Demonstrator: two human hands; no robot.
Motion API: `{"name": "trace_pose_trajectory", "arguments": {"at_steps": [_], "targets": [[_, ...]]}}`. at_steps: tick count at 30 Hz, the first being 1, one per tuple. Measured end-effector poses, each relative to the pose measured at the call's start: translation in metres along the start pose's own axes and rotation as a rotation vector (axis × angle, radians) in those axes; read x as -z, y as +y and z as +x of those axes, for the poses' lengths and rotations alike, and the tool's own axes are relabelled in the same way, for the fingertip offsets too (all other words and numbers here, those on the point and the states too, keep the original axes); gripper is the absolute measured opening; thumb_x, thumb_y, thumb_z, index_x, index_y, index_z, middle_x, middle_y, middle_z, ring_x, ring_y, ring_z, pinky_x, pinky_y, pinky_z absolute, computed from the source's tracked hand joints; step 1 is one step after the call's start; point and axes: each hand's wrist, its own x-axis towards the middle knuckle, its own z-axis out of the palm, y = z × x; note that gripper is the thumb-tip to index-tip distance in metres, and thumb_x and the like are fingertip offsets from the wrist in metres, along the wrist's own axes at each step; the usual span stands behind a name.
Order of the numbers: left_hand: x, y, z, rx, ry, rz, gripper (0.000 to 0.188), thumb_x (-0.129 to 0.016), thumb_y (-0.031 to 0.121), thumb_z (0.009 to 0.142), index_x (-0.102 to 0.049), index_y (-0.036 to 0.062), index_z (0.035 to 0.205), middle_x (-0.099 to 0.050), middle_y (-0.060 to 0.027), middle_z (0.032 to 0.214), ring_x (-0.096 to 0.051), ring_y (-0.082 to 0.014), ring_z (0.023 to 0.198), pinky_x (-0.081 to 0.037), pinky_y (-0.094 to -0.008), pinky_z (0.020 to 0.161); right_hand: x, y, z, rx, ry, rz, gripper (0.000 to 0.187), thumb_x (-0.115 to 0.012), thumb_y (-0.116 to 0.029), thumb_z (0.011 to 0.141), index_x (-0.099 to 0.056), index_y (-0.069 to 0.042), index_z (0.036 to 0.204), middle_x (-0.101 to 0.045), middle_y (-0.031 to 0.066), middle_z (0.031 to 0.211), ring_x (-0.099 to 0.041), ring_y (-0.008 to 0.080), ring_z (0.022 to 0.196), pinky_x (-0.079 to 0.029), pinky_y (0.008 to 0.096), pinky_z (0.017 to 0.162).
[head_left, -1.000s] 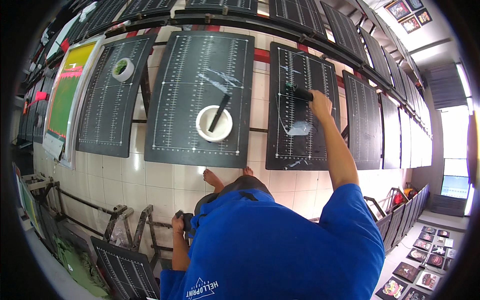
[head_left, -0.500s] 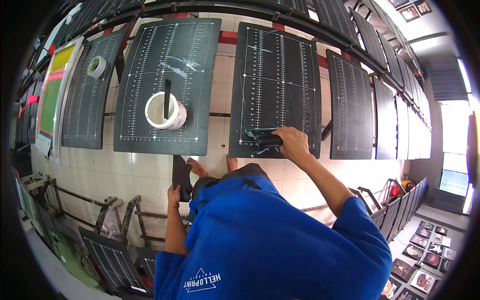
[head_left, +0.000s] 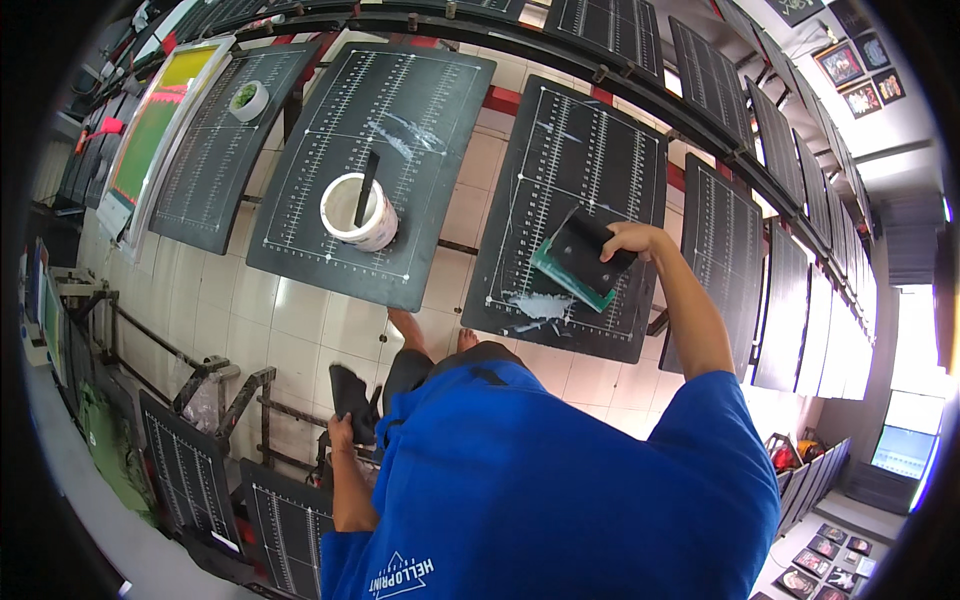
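My right hand (head_left: 634,240) grips a squeegee (head_left: 582,250) with a black holder and a green blade edge. It is over the near half of a black marked board (head_left: 612,150). Beside the blade, close to the board's near edge, lies a whitish smear (head_left: 540,305). Down at my left side, my left hand (head_left: 341,432) is closed on a dark cloth (head_left: 350,400), which hangs in front of my leg. On the neighbouring board (head_left: 330,110) to the left stands a white bucket (head_left: 372,232), with a dark flat stick (head_left: 367,185) leaning in it.
A small white tub (head_left: 249,101) with green contents sits on a board farther left, next to a framed screen (head_left: 150,135) in yellow, pink and green. More black boards line a dark rail (head_left: 520,48). Metal frames (head_left: 225,400) and boards stand behind me at left.
My right hand has shifted right and away from the board's near edge, turning the squeegee so its broad face shows. The whitish smear is now exposed. My view has tilted; the left hand keeps the cloth.
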Motion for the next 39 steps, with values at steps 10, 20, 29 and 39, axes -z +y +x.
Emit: {"name": "trace_pose_trajectory", "arguments": {"at_steps": [10,20,29,39], "targets": [[-0.007,0.003,0.012,0.185,-0.141,-0.289,0.026,-0.067,0.011,0.087,-0.067,-0.0069,0.105,-0.071,-0.016,0.097,-0.066,-0.0255,0.089,-0.052,-0.038,0.081,-0.001,-0.017,0.078,0.405,-0.062,1.04,0.031,-0.068,-0.01,0.079,-0.065,0.003,0.107,-0.072,0.0144,0.1,-0.072,0.0278,0.089,-0.058,0.045,0.086],[0.031,0.055,0.059,0.193,-0.043,-0.228,0.03,-0.061,0.005,0.093,-0.061,-0.0066,0.12,-0.07,-0.0157,0.108,-0.066,-0.0239,0.092,-0.051,-0.0358,0.084,-0.047,-0.341,0.239,0.398,-0.017,0.654,0.029,-0.074,-0.012,0.079,-0.065,-0.001,0.104,-0.072,0.0123,0.093,-0.071,0.0247,0.08,-0.059,0.0379,0.079],[0.032,-0.009,0.049,0.309,-0.052,-0.239,0.029,-0.062,0.009,0.092,-0.063,-0.0069,0.117,-0.071,-0.0185,0.104,-0.066,-0.0256,0.093,-0.051,-0.0374,0.083,-0.022,-0.432,0.255,0.407,0.507,-0.482,0.043,-0.076,-0.024,0.07,-0.07,0.001,0.104,-0.072,0.0224,0.099,-0.072,0.0336,0.089,-0.055,0.0417,0.081],[0.037,0.081,0.081,0.162,-0.105,-0.066,0.028,-0.064,0.01,0.09,-0.065,-0.0056,0.114,-0.071,-0.0156,0.102,-0.066,-0.0247,0.091,-0.052,-0.0373,0.083,-0.079,-0.423,0.192,0.173,0.758,-1.047,0.028,-0.067,-0.016,0.077,-0.074,-0.001,0.099,-0.071,0.0239,0.109,-0.069,0.0384,0.103,-0.056,0.0451,0.087]]}}
